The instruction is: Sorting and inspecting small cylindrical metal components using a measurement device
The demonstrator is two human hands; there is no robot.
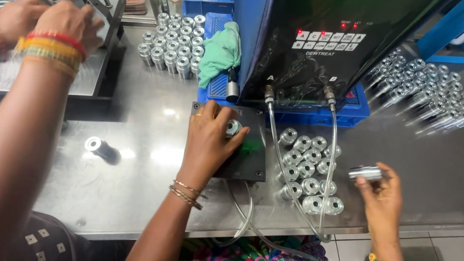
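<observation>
Your left hand (209, 140) presses a small metal fitting (232, 128) onto the black fixture plate (249, 158), fingers (230, 138) curled over it, thumb side toward the tester box (327, 44). Keep the fitting square on its seat and hold it steady. Your right hand (382, 196) pinches another fitting (365, 172) between thumb and fingertips, lifted just above the surface (144, 195) and right of the cluster of fittings (308, 172). Hold that one level and near the plate, clear of the two clear hoses (330, 155) that hang between your hands. To your left, a co-worker's arm (17, 130) reaches toward another station; a loose fitting (98, 147) lies on the surface near it, well apart from your fingers.
</observation>
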